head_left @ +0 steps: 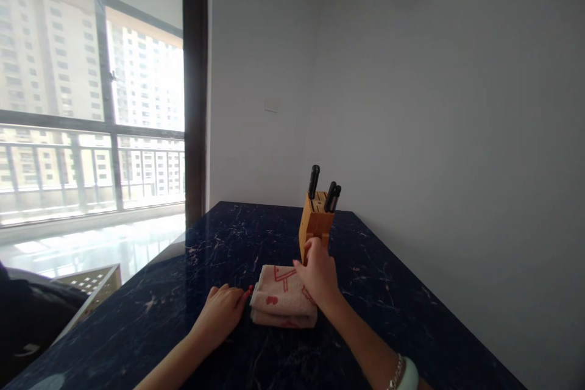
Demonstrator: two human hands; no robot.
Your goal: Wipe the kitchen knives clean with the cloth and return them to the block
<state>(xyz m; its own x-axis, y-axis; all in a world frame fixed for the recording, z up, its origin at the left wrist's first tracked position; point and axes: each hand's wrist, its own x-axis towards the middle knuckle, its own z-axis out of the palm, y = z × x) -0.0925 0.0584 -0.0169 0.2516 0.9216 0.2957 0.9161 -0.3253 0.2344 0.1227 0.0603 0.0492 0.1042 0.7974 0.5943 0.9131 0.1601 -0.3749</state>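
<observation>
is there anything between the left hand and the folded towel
Nothing visible. The left hand rests flat on the dark marble table, fingertips right at the left edge of the folded towel. The right hand sits at the towel's far right corner, in front of the knife block.

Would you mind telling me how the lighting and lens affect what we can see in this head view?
Head view: the window is blown out, leaving the dark table, towel and both hands dim; glare streaks the tabletop's left side; wide-angle bending curves the edges; the knife block looks soft.
</observation>
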